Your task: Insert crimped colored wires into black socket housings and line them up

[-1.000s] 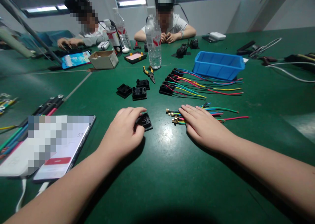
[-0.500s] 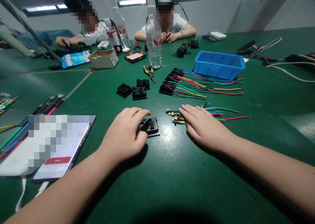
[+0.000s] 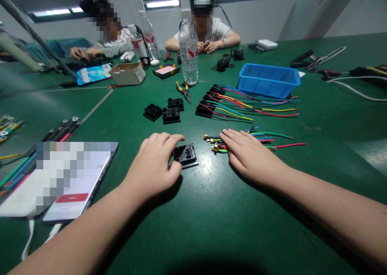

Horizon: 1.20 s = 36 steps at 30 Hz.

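Note:
My left hand (image 3: 154,160) rests on the green table with thumb and index finger apart, curved around the left end of a black plastic terminal block (image 3: 186,155). The block lies flat, its slots facing up; its left end is partly hidden by the hand. My right hand (image 3: 246,154) lies flat, fingers stretched out, over a bundle of coloured wires (image 3: 279,135) with brass terminals (image 3: 215,147) sticking out to the left. Beyond it, several black blocks (image 3: 206,108) stand in a slanted row with coloured wires fitted. More black blocks (image 3: 171,115) without wires sit farther left.
Yellow-handled pliers (image 3: 185,92) lie behind the loose blocks, near a water bottle (image 3: 190,61). A blue bin (image 3: 269,81) stands at the back right. On the left are a phone (image 3: 75,198) and thick cables (image 3: 57,134). Two people sit across the table.
The black block has shifted very slightly right relative to my left hand. My right hand stays still on the wires.

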Each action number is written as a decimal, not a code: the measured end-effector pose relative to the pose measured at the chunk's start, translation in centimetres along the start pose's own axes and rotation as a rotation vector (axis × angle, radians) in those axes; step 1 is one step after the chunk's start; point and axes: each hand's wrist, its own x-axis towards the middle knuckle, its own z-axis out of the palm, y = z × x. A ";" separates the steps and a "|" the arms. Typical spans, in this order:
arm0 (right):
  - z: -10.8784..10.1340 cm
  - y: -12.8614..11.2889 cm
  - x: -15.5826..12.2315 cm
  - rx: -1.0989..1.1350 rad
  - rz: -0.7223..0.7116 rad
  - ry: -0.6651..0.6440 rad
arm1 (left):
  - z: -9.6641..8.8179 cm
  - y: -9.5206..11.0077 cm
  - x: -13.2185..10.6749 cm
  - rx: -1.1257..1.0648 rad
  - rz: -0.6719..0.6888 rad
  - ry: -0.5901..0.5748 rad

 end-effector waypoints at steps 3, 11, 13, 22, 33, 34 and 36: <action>0.0 0.0 0.0 0.000 0.002 -0.004 | 0.0 0.1 0.0 0.010 0.005 0.000; -0.1 0.0 0.0 0.000 -0.001 -0.009 | 0.0 0.2 0.0 0.038 -0.010 -0.035; -0.1 0.0 0.0 0.002 -0.005 -0.005 | 0.0 0.2 0.0 0.043 -0.007 -0.039; 0.0 0.0 0.0 0.017 0.004 0.009 | 0.0 0.1 -0.1 0.017 0.021 -0.045; 0.8 0.3 -0.1 -0.025 -0.035 0.067 | -0.8 1.0 -0.4 -0.090 0.169 -0.137; 0.8 0.3 -0.1 -0.023 -0.035 0.069 | -0.8 1.1 -0.4 -0.101 0.173 -0.140; 0.8 0.3 -0.1 -0.018 -0.032 0.070 | -0.9 1.1 -0.5 -0.124 0.180 -0.143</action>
